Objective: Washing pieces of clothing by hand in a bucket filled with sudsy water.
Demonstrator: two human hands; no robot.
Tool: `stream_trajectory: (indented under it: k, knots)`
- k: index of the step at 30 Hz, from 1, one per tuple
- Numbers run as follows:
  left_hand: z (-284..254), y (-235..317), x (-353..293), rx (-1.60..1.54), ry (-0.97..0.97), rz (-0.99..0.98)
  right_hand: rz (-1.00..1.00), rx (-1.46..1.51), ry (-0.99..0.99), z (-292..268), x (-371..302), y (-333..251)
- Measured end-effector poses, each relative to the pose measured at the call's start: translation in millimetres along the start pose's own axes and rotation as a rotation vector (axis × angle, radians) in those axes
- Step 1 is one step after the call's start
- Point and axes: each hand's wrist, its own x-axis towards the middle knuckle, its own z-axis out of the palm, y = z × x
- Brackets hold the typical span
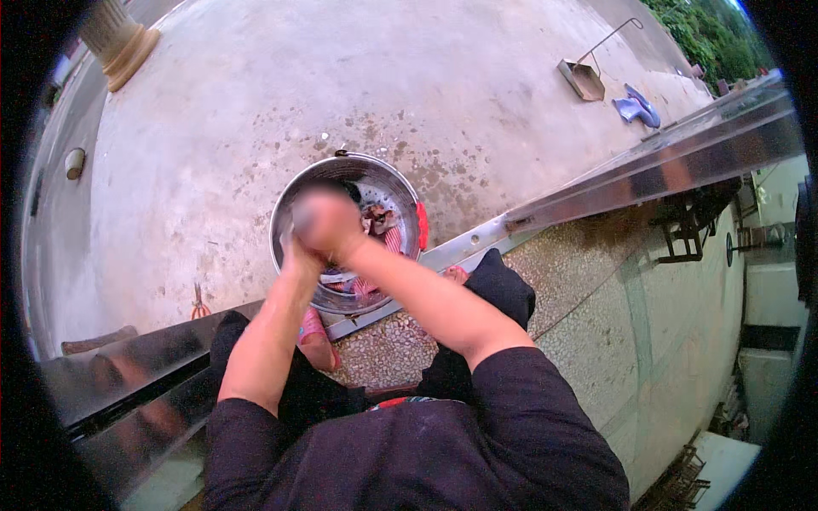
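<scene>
A round metal bucket (404, 198) stands on the concrete just beyond my feet. It holds sudsy water with a red-and-white striped cloth (393, 239) and a brown patterned cloth (376, 221). Both my forearms reach over it and come together above its left part. My left hand (302, 257) is close against my right hand (339, 236), and the two overlap. Their fingers are smeared, so anything between them cannot be made out. A red piece (422, 226) sits on the bucket's right rim; its kind is unclear.
A metal door track (477, 239) runs beside the bucket, near my pink slippers (313, 327). Orange-handled scissors or pliers (200, 304) and a wooden piece (100, 340) lie left. Farther off are a dustpan (584, 82), a blue-purple object (636, 107), a small pot (75, 163) and a column (115, 41).
</scene>
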Motion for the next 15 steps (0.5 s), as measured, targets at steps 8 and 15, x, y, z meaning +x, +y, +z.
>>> stream_trajectory:
  k: [8,15]
  knots:
    - [40.5,78.1,-7.5,0.083,-0.066,-0.208,0.249,0.111,0.252,-41.5,32.5,65.4]
    - [24.6,85.9,-2.2,0.123,0.278,0.257,0.357,0.338,-0.955,-84.4,33.2,2.7]
